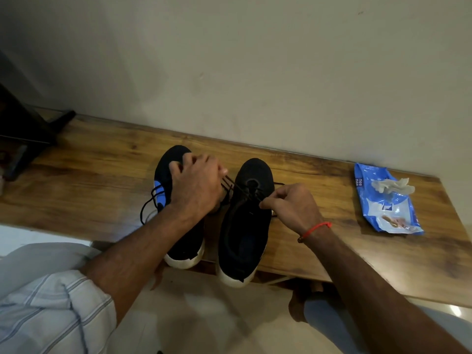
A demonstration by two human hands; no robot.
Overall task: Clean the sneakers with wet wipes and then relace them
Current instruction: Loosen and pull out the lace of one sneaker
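Observation:
Two black sneakers with white soles stand side by side on a wooden bench [332, 251], toes toward the wall. My left hand [196, 185] lies over the left sneaker [189, 241] and grips strands of the black lace [231, 186] that run across to the right sneaker [245, 233]. My right hand [293, 205] pinches the other end of that lace beside the right sneaker's eyelets. A loose lace loop [146, 208] hangs off the left sneaker's outer side. A blue wet wipes pack [388, 208] lies at the right with a crumpled used wipe [393, 186] on it.
A dark object [23, 134] stands at the bench's left end against the pale wall. The sneakers' heels overhang the bench's front edge. My knees and a bare foot [297, 306] show below over a light tiled floor.

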